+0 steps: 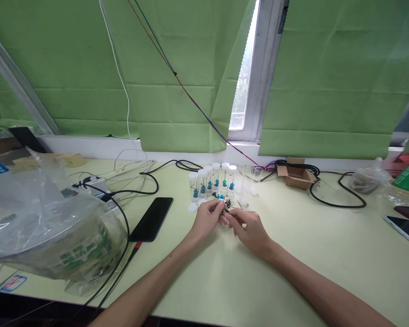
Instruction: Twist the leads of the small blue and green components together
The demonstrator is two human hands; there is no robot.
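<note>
Close together over the table, my left hand [206, 219] and my right hand [249, 229] both have their fingertips pinched on a small dark part [226, 210]. It is mostly covered by the fingers and too small to name. Just beyond stands a row of clear vials [203, 185] with white caps, each holding a blue or green piece with a thin rod. Loose blue pieces [220, 196] and small dark bits [228, 203] lie right behind my fingertips. A white cap [192, 207] lies left of my left hand. Clear tubes [248, 172] stand at the row's right end.
On the left are a black phone [152, 219] on a cable and a bulky plastic bag [54, 227] with a round container inside. At the back right sit an open cardboard box [296, 175] and a black cable [341, 206]. Another phone [405, 230] lies at the right edge.
</note>
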